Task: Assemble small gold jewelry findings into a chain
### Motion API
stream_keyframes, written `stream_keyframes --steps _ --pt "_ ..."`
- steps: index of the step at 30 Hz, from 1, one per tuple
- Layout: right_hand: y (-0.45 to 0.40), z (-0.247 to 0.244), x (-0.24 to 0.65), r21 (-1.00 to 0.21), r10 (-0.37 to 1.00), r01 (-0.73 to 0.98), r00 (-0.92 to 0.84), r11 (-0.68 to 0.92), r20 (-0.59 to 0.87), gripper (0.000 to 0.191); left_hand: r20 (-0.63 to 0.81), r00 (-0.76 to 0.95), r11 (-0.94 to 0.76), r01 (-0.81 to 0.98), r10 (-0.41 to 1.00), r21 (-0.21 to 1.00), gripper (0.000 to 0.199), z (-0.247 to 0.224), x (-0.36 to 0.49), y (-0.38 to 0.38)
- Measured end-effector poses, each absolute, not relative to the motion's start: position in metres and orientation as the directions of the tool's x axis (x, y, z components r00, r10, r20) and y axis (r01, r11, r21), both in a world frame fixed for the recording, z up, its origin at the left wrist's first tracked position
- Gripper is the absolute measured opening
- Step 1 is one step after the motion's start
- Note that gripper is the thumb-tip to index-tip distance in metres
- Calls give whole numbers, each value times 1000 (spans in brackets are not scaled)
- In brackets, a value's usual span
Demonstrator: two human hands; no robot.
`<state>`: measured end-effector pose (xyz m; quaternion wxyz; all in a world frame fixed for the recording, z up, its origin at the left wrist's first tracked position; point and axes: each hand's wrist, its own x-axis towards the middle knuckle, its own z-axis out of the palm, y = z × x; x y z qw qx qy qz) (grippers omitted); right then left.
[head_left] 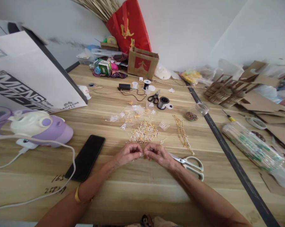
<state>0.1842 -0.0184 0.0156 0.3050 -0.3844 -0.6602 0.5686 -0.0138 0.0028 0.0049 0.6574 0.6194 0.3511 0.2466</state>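
Note:
My left hand (130, 152) and my right hand (157, 154) meet over the wooden table (123, 189), fingertips pinched and nearly touching. Between them is something tiny and thin, too small to make out. Just beyond my fingers lies a heap of gold and clear beads (143, 131). Small bags of findings (135, 109) lie behind the heap. Right of it rest gold chains (181, 134). Scissors with pale handles (194, 165) lie beside my right wrist, partly behind it.
A black phone (87, 157) lies left of my left hand, near a white cable (73, 157) and a purple-white device (43, 126). Black scissors (154, 98) and a wire spool (163, 102) sit farther back. A wrapped pack of sticks (252, 145) lies at right.

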Motion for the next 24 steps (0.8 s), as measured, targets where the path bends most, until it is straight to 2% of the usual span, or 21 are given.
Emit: stream_keyframes --steps 8,24 --pt "-15 10 181 -996 873 -19 -482 -90 -70 36 -175 633 129 118 754 985 24 -1 -14 3" --pt "-18 13 179 -997 892 53 -446 -61 -78 33 -178 607 123 131 774 984 25 1 -12 2"
